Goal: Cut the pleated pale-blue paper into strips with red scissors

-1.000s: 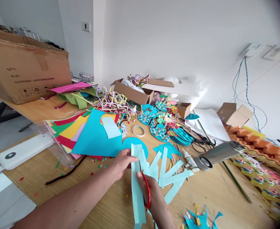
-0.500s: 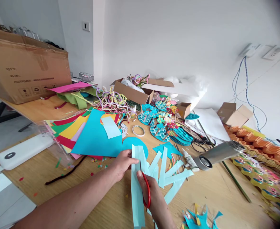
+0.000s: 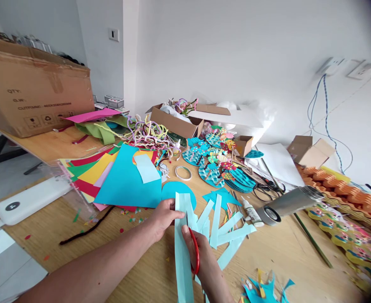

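Note:
My left hand (image 3: 164, 219) pinches the upper part of a long light-blue paper strip sheet (image 3: 182, 252) that hangs down toward me over the wooden table (image 3: 283, 252). My right hand (image 3: 201, 256) grips red-handled scissors (image 3: 194, 252), with the blades set into the paper just right of my left thumb. Several cut light-blue strips (image 3: 228, 231) lie fanned out on the table right of my hands.
A stack of coloured sheets (image 3: 122, 176) lies left of my hands, with a tape roll (image 3: 183, 173), glue bottle (image 3: 251, 210) and metal flask (image 3: 291, 203) beyond. Finished blue paper crafts (image 3: 217, 162), cardboard boxes (image 3: 175, 120), pipe cleaners (image 3: 147, 132) and a white power bank (image 3: 30, 200) crowd the table.
The scissors have advanced a little up the paper, and the cut strip hangs lower toward me. My left hand has shifted slightly right along the sheet.

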`<state>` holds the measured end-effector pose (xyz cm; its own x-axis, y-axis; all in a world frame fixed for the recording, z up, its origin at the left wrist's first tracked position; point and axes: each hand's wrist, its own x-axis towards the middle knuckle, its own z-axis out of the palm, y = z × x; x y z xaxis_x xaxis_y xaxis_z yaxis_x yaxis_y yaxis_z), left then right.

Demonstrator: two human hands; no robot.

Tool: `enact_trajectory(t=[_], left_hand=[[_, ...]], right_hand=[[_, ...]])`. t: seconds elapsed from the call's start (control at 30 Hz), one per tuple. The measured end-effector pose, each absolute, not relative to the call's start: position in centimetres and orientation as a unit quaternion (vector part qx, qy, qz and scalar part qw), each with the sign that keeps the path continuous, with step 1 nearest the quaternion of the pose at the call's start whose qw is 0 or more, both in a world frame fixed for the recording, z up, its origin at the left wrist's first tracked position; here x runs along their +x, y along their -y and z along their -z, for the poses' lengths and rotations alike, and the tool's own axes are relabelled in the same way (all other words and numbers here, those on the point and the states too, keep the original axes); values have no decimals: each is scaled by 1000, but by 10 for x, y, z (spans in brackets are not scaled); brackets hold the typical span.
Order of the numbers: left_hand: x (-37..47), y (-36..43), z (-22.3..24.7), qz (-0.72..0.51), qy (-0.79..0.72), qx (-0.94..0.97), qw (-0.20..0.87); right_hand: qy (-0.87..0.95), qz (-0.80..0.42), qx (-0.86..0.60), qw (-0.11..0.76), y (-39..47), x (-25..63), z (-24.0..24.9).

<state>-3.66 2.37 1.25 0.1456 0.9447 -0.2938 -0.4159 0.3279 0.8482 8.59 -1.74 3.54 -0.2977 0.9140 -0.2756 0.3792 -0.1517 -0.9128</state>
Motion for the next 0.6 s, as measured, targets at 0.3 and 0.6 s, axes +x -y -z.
enact_trajectory(t=[0.3,0.6], left_hand=[[-36,-24,-11,-490,-440,324,679],[-36,-24,-10,-494,-432,316,685]], right_hand=[[610,-530,-534,250,19,86,-42],[605,-532,-531,263,18,86,-35]])
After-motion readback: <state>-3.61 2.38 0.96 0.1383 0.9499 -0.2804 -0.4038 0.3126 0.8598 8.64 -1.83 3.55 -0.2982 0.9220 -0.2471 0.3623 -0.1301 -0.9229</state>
